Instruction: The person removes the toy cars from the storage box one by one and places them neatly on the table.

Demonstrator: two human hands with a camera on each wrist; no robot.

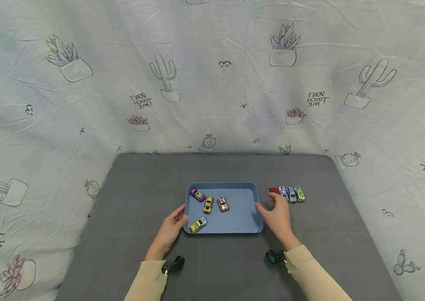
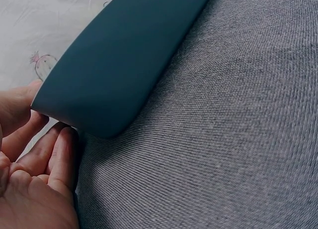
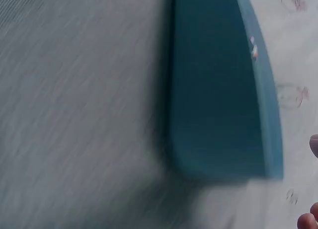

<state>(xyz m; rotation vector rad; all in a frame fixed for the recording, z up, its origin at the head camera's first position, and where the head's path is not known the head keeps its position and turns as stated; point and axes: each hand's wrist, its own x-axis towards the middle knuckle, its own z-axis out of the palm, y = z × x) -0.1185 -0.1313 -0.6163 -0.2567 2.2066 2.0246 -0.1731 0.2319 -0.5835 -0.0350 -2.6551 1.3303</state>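
A shallow blue tray (image 1: 240, 211) lies on the grey cloth. My left hand (image 1: 172, 230) grips its left edge, thumb at the rim; the left wrist view shows the other fingers bent at the corner, below the rim of the tray wall (image 2: 114, 65). In the tray lie a purple toy car (image 1: 197, 194), a yellow-and-red one (image 1: 208, 205), an orange one (image 1: 223, 204) and a yellow-green one (image 1: 198, 225). My right hand (image 1: 280, 217) hovers by the tray's right side, thumb and fingers spread, fingertips near a red toy car (image 1: 273, 190) they partly cover.
Beside the red car, in a row right of the tray, stand a white-and-blue toy car (image 1: 282, 192), a silver-blue one (image 1: 291, 195) and a green one (image 1: 300, 194). A cactus-print curtain (image 1: 212, 83) hangs behind and along the sides of the grey table (image 1: 152, 175).
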